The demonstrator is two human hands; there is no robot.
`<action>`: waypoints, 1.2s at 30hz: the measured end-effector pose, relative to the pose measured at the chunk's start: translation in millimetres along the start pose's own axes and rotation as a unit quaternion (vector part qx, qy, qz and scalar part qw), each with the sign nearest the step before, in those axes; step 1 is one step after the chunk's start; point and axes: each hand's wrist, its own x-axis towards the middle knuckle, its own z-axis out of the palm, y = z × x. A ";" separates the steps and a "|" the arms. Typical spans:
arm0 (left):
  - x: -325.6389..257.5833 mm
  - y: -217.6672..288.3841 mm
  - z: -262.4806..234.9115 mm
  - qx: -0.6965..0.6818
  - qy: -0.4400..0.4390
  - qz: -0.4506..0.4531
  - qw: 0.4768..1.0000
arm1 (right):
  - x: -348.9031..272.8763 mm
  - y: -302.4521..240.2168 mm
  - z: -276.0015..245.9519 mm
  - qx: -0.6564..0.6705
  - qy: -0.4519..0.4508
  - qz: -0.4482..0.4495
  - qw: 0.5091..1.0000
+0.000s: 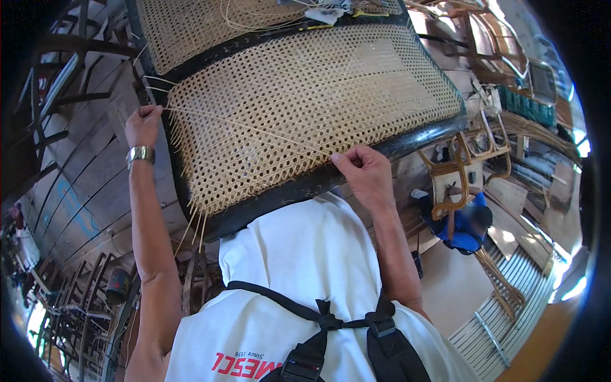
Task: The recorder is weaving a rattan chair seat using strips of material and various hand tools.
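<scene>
A woven cane panel (305,95) in a black wooden frame (286,197) spreads in front of me. One thin cane strand (254,128) runs slantwise over the weave, stretched between my two hands. Beyond the panel's left edge, my left hand (144,126), with a gold watch (140,153) at the wrist, pinches the strand's left end. Over the near edge of the frame, my right hand (368,173) has thumb and forefinger closed on its other end. Loose cane ends (198,230) stick out at the near left corner, and more poke out along the left side.
A second cane panel (184,32) adjoins at the far side, with coiled cane strands (245,16) and a crumpled packet (328,13) on it. Wooden chair frames crowd the left and far right. To the right, a person in blue (468,229) works at a chair frame (450,188).
</scene>
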 end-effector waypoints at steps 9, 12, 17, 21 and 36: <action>-212.0 186.6 -46.5 -0.213 -0.287 0.132 0.924 | -61.0 27.7 -94.3 -0.388 0.141 -0.095 0.906; -251.1 209.0 -22.2 -0.242 -0.357 0.143 0.891 | -65.4 -25.3 -33.3 -0.178 0.046 -0.235 0.954; -244.0 211.5 -31.0 -0.225 -0.409 0.072 0.882 | -73.0 -30.9 12.1 0.092 -0.183 0.013 0.979; -218.9 191.9 -46.2 -0.147 -0.445 0.073 0.880 | -66.4 -21.0 -0.2 0.118 -0.223 0.011 0.968; -165.3 187.9 -39.9 0.112 -0.378 0.264 0.880 | -13.6 -24.7 26.6 -0.170 -0.087 -0.177 0.965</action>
